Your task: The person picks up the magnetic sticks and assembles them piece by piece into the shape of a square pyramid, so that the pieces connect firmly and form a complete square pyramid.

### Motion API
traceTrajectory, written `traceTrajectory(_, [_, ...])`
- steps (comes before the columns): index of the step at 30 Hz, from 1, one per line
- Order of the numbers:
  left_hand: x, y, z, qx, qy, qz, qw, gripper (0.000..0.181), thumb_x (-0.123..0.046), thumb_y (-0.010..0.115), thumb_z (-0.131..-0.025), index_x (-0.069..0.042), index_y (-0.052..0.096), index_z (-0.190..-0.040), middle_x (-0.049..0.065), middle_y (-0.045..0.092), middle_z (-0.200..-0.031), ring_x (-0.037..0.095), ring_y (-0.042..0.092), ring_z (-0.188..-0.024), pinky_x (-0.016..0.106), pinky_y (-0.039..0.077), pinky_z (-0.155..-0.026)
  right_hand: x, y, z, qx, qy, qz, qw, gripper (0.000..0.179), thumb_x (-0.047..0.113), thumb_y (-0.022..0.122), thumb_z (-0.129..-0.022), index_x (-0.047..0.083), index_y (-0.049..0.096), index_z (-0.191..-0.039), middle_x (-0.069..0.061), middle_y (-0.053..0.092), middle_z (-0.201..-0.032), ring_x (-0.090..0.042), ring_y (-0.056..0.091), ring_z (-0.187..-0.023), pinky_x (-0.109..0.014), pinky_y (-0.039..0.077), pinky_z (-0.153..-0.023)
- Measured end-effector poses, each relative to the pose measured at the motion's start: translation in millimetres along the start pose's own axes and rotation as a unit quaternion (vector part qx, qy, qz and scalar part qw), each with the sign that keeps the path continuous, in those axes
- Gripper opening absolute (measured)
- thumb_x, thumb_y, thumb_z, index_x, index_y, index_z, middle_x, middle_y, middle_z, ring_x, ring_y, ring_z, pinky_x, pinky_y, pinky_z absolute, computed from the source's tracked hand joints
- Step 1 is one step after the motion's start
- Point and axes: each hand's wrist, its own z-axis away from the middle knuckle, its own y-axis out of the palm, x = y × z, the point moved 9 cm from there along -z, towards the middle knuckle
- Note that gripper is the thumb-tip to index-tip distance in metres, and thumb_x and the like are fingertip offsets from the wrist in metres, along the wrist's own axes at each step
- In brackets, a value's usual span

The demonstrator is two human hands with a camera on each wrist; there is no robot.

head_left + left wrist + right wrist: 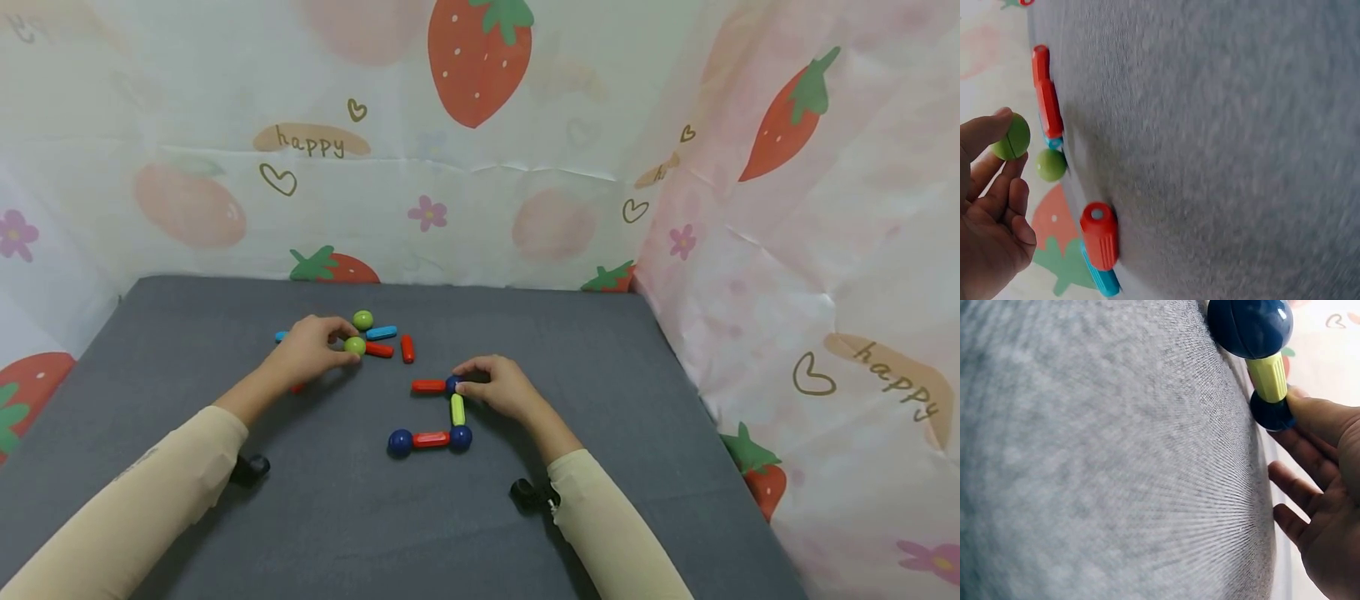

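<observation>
Left hand is pinching a green ball over the bench, and the right hand is gripping a blue ball at the far end of the yellow rod

In the head view, moderate light is spread over the grey table, while the printed curtain is rendered paler, with glare caught on a crease at 3 o'clock. Soft-edged shadows are cast toward 4 o'clock by the left sleeve and toward 8 o'clock by the right sleeve. In the left wrist view, the left hand, at 8 o'clock, is shaded, and the table is dimmed toward 2 o'clock. In the right wrist view, the table is blurred toward 9 o'clock, its edge is bowed, and a highlight is borne by the nearer navy ball.
</observation>
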Motion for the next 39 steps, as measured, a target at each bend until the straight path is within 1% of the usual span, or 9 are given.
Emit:
traceTrajectory(4, [-7.9,4.8,2.9,0.006,0.004,0.013,0.9999,0.035,-0.027,0.080,-0.091,-0.013,0.071,-0.122,0.009,0.070,-0.118,0.033,0.056,-0.111,0.052,0.048,-0.092,1.1,0.0,-0.2,0.003,-0.006,0.002,1.0000,0.023,0.033,0.076,-0.095,0.028,0.076,-0.117,0.003,0.068,-0.126,-0.021,0.058,-0.125,-0.047,0.045,-0.108])
traceTrajectory(8, [-16.3,11.0,4.4,0.011,0.015,0.016,0.9997,0.034,-0.028,0.081,-0.090,-0.014,0.072,-0.120,0.007,0.071,-0.114,0.032,0.058,-0.111,0.051,0.049,-0.092,1.1,0.2,0.0,0.005,-0.006,0.006,0.9999,0.023,0.034,0.075,-0.095,0.029,0.076,-0.117,0.004,0.068,-0.127,-0.020,0.058,-0.126,-0.046,0.045,-0.108])
traceTrajectory(13, [-27.8,21.1,7.8,0.022,0.031,0.021,0.9990,0.036,-0.027,0.081,-0.090,-0.014,0.072,-0.122,0.005,0.071,-0.117,0.030,0.060,-0.111,0.052,0.050,-0.094,1.0,-0.3,0.2,0.003,-0.007,0.005,1.0000,0.023,0.034,0.076,-0.094,0.029,0.076,-0.117,0.004,0.068,-0.126,-0.020,0.058,-0.126,-0.047,0.045,-0.108])
traceTrajectory(17, [-36.1,31.2,10.8,0.035,0.044,0.015,0.9983,0.038,-0.026,0.081,-0.090,-0.012,0.071,-0.124,0.006,0.071,-0.122,0.028,0.061,-0.111,0.049,0.052,-0.094,1.3,-0.9,0.7,0.004,-0.006,0.004,1.0000,0.024,0.035,0.075,-0.095,0.029,0.076,-0.118,0.004,0.068,-0.127,-0.021,0.057,-0.127,-0.047,0.044,-0.109])
traceTrajectory(22, [-43.4,41.5,13.4,0.046,0.047,0.010,0.9978,0.037,-0.028,0.081,-0.090,-0.013,0.072,-0.122,0.005,0.070,-0.118,0.026,0.062,-0.106,0.047,0.053,-0.091,1.5,-1.1,0.8,0.005,-0.005,0.006,1.0000,0.024,0.035,0.075,-0.095,0.030,0.076,-0.118,0.004,0.068,-0.127,-0.021,0.057,-0.127,-0.047,0.044,-0.109])
traceTrajectory(34, [-51.0,60.7,11.1,0.063,0.048,0.019,0.9967,0.032,-0.028,0.084,-0.087,-0.015,0.074,-0.116,-0.001,0.072,-0.110,0.020,0.063,-0.099,0.044,0.054,-0.090,1.6,-1.2,0.0,0.005,-0.005,0.008,0.9999,0.023,0.034,0.076,-0.094,0.030,0.076,-0.117,0.004,0.068,-0.127,-0.020,0.058,-0.126,-0.046,0.045,-0.109])
traceTrajectory(39, [-53.9,68.1,9.7,0.069,0.046,0.020,0.9963,0.031,-0.027,0.085,-0.086,-0.014,0.074,-0.113,-0.001,0.073,-0.106,0.019,0.066,-0.097,0.044,0.055,-0.090,1.6,-1.3,0.2,0.004,-0.005,0.006,1.0000,0.022,0.033,0.076,-0.094,0.030,0.076,-0.116,0.004,0.068,-0.126,-0.021,0.058,-0.126,-0.047,0.045,-0.108])
